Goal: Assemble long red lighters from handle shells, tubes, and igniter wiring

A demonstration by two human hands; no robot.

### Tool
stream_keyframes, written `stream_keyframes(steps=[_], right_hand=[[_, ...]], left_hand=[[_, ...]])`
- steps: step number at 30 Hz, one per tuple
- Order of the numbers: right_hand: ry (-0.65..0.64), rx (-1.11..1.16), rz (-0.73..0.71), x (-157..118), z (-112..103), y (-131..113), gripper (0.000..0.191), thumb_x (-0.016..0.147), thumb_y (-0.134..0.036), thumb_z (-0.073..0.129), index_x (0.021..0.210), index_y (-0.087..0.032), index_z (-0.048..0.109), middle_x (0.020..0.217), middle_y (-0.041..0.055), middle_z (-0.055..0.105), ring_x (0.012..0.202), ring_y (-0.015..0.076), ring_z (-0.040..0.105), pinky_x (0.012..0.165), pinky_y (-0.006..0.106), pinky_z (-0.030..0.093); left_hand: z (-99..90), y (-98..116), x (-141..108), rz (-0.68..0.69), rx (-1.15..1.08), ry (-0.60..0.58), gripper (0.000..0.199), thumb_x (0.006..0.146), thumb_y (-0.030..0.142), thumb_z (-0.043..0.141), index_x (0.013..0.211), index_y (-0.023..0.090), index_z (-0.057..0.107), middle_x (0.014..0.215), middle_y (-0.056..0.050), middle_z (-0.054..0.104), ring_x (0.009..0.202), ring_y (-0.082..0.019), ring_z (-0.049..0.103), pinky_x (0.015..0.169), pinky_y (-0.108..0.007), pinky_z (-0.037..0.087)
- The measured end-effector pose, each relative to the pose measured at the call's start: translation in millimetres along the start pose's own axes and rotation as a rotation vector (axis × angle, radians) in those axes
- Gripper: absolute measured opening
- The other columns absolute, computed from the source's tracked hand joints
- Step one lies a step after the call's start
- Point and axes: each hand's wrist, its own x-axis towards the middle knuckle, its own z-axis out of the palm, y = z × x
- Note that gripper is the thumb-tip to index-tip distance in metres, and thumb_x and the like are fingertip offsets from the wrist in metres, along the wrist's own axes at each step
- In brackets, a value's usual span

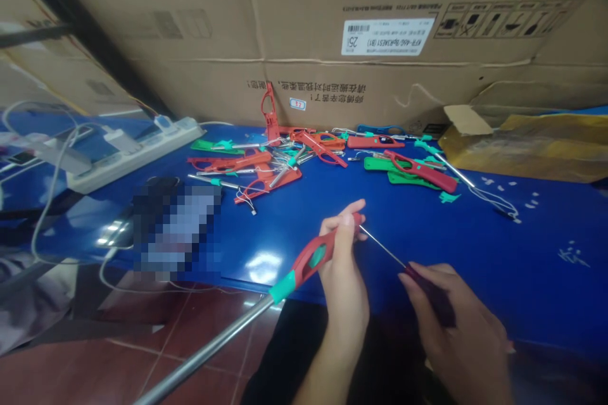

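Leftward, power strip (142, 152): white, lying along the blue bench (475, 234), a blurred-out slab (180, 228) nearby
Metal barrel (204, 349): slopes down and left past the bench edge, over the tiled floor (175, 326); being long and unsupported, it could twist everything off line if knocked
Loose lighter shells (249, 159): heaped at the back with metal tubes among them; a small part dropped there would probably be hard to find
Red lighter handle (308, 256): held tilted above the front edge, joined to the barrel by a green collar (282, 288)
Left hand (344, 269): grip wrapped around the red handle, fingertips close to the tool's tip, so a skid could jab them
Screwdriver (434, 297): thin shaft slants up-left to the handle's end; whether the tip is seated cannot be told, and a poor seat might let it slip
Right hand (468, 323): grip closed around the screwdriver's dark handle; pushing too hard at an angle could cause that slip
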Motion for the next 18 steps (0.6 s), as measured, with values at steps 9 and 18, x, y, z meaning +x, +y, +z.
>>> stream_keyframes(steps=[9, 18], right_hand=[[0.086, -0.065, 0.030, -3.8, -2.0, -6.9, 0.024, 0.103, -0.040, 0.054, 0.103, -0.021, 0.068, 0.089, 0.0066, 0.079, 0.076, 0.0204, 0.077, 0.066, 0.026, 0.057], [0.001, -0.006, 0.052, -1.0, -0.3, -1.1, 0.026, 0.103, -0.044, 0.051, 0.103, -0.022, 0.066, 0.088, 0.0038, 0.077, 0.072, 0.0175, 0.075, 0.061, 0.023, 0.056]], left_hand=[[-1.5, -3.2, -0.3, 0.055, 0.056, -0.032, 0.024, 0.096, 0.035, 0.061, 0.078, 0.019, 0.061, 0.113, -0.006, 0.074, 0.094, -0.018, 0.062, 0.090, -0.033, 0.045], [-2.7, -5.9, -0.6, 0.107, 0.161, -0.033, 0.023, 0.096, 0.038, 0.062, 0.080, 0.021, 0.062, 0.116, -0.004, 0.073, 0.099, -0.021, 0.064, 0.093, -0.036, 0.047]])
